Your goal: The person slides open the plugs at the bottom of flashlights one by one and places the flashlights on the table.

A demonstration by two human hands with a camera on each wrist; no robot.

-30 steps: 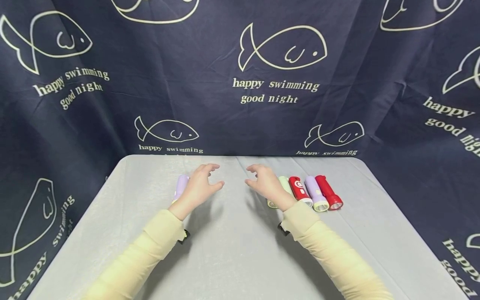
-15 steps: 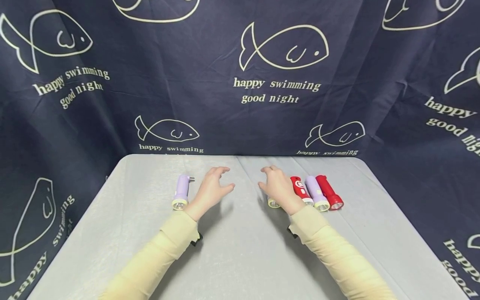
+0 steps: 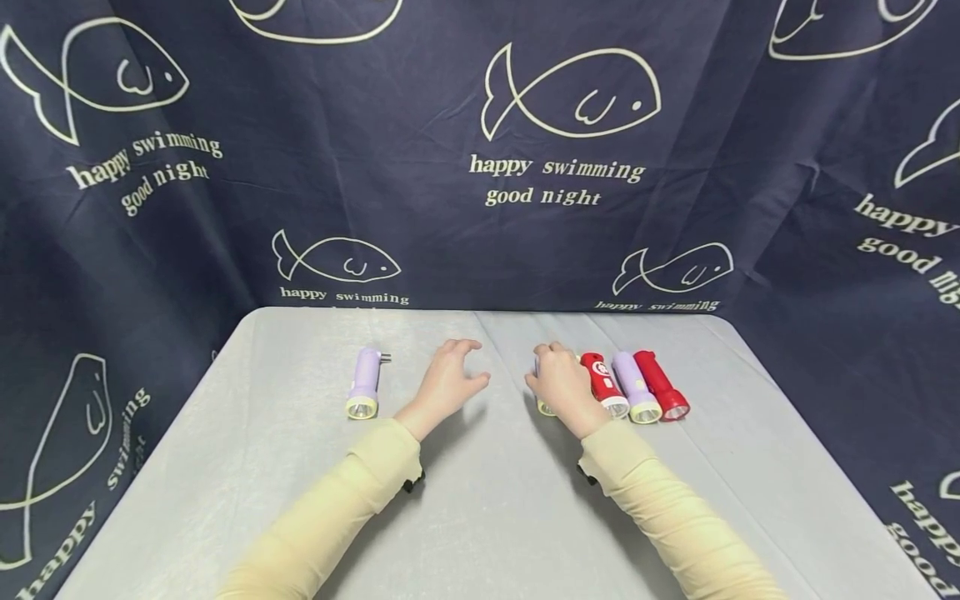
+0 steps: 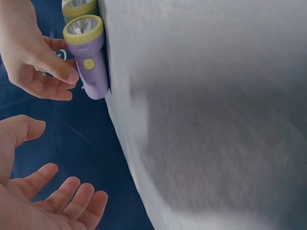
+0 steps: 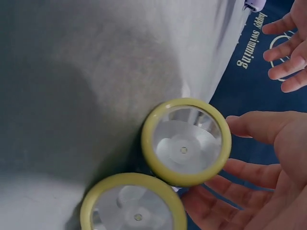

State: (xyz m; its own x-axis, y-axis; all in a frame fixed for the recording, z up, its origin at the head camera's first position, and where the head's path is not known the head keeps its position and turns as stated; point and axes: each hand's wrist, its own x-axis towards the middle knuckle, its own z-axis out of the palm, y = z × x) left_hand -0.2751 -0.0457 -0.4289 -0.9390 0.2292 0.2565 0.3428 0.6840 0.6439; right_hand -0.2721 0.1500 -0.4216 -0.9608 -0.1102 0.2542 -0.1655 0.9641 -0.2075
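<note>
My right hand (image 3: 564,385) curls its thumb and fingers round a purple flashlight (image 4: 93,72) with a yellow rim, at the left end of a row. In the right wrist view, the thumb lies on one side of that flashlight's lens (image 5: 184,139) and the other fingers on the far side, partly hidden. Beside it is a second yellow-rimmed flashlight (image 5: 136,211), mostly covered by the hand in the head view. My left hand (image 3: 447,385) hovers over the table with fingers loosely bent, thumb apart, holding nothing.
To the right lie a red-and-white flashlight (image 3: 604,385), a purple one (image 3: 636,385) and an all-red one (image 3: 660,383). Another purple flashlight (image 3: 365,379) lies alone left of my left hand. A dark fish-print cloth (image 3: 442,167) hangs behind the grey table (image 3: 480,500).
Both hands have shifted right, uncovering the lone purple flashlight at the left. My right hand's fingers have drawn in round the flashlight at the row's left end.
</note>
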